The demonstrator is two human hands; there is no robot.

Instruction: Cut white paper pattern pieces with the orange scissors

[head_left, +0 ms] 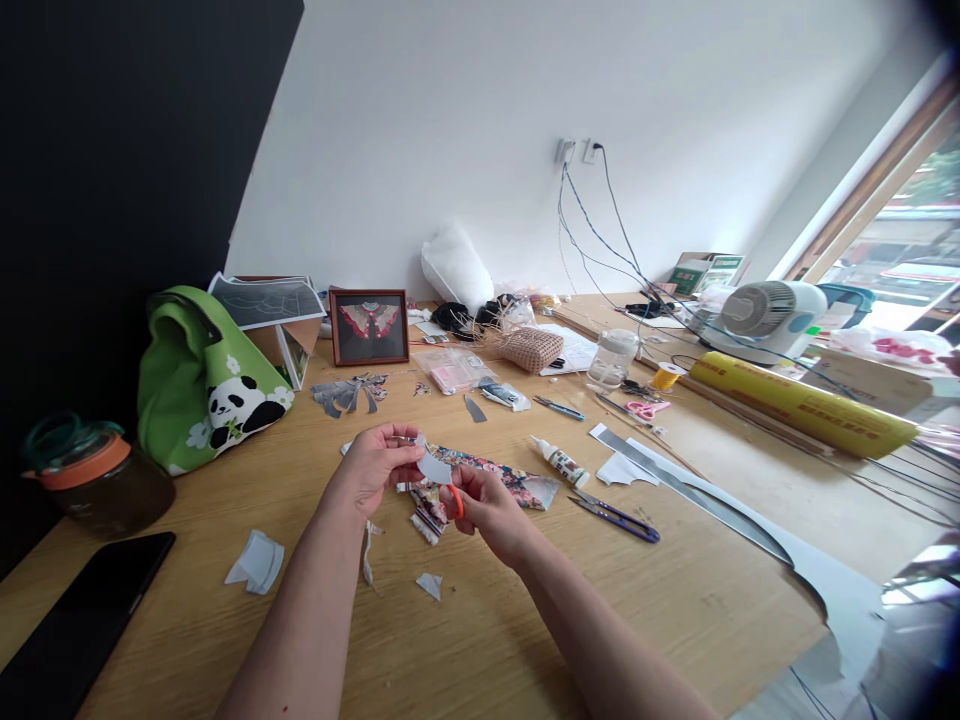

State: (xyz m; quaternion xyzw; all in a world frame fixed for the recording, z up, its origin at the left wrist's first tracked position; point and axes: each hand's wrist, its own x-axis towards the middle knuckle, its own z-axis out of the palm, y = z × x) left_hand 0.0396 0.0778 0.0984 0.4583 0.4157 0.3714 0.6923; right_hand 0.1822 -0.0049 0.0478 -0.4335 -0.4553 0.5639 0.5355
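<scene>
My left hand [382, 465] pinches a small pale grey paper piece [436, 468] by its upper left end, above the table. Orange-handled scissors [456, 500] sit in my right hand [484, 508], close against the paper's right side; their blades are mostly hidden. Beneath and behind both hands lies floral-patterned fabric [517, 482], with a folded floral scrap [429, 515] nearer me. A white glue bottle [561, 462] rests on its side to the right. Beside it are thread snips [615, 515] with dark blue handles. Small white scraps [430, 585] lie on the wood in front.
A black phone [86, 620], a dark jar [97, 480] and a green panda bag [214, 385] stand or lie at left. Behind are a framed collar [369, 327] and grey cut pieces [349, 394]. Rightward lie a metal ruler [697, 490], a yellow roll [802, 405] and a fan [765, 320].
</scene>
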